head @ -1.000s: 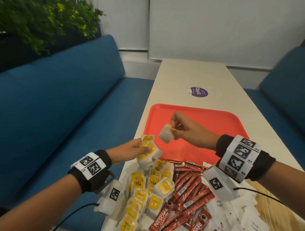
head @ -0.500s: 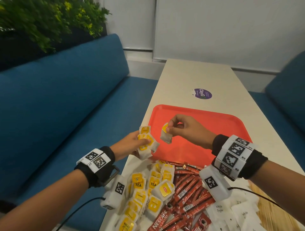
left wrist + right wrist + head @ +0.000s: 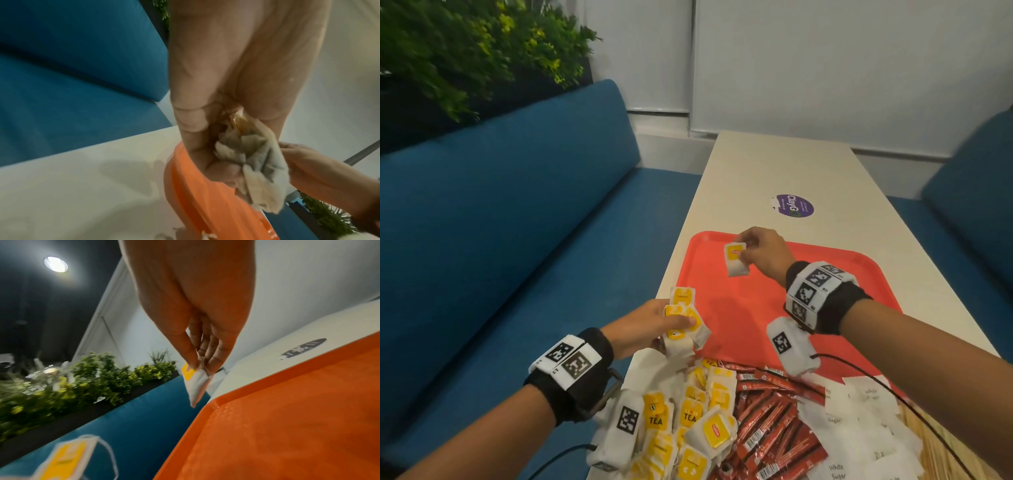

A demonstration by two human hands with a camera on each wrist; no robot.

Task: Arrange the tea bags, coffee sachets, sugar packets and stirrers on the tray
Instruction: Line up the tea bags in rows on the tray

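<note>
My right hand [image 3: 751, 248] pinches one white tea bag with a yellow tag [image 3: 736, 258] above the far left corner of the red tray [image 3: 756, 308]; in the right wrist view the tea bag [image 3: 195, 382] hangs from thumb and fingertips over the tray [image 3: 287, 426] corner. My left hand [image 3: 654, 325] grips a bunch of tea bags [image 3: 683, 322] at the tray's near left edge; the left wrist view shows the crumpled tea bags [image 3: 257, 162] in the fist. Piles of tea bags [image 3: 688, 421], red coffee sachets [image 3: 767, 421] and white sugar packets [image 3: 859, 428] lie on the table in front of the tray.
The long cream table [image 3: 774, 164] carries a purple sticker [image 3: 792, 205] beyond the tray. Blue sofas [image 3: 500, 240] flank both sides, with green plants [image 3: 465, 51] behind the left one. Wooden stirrers [image 3: 941, 442] show at the near right.
My right hand has carried the single tea bag away from the left hand's bunch, up and forward over the tray's far left part. The left hand stayed near the tray's near edge.
</note>
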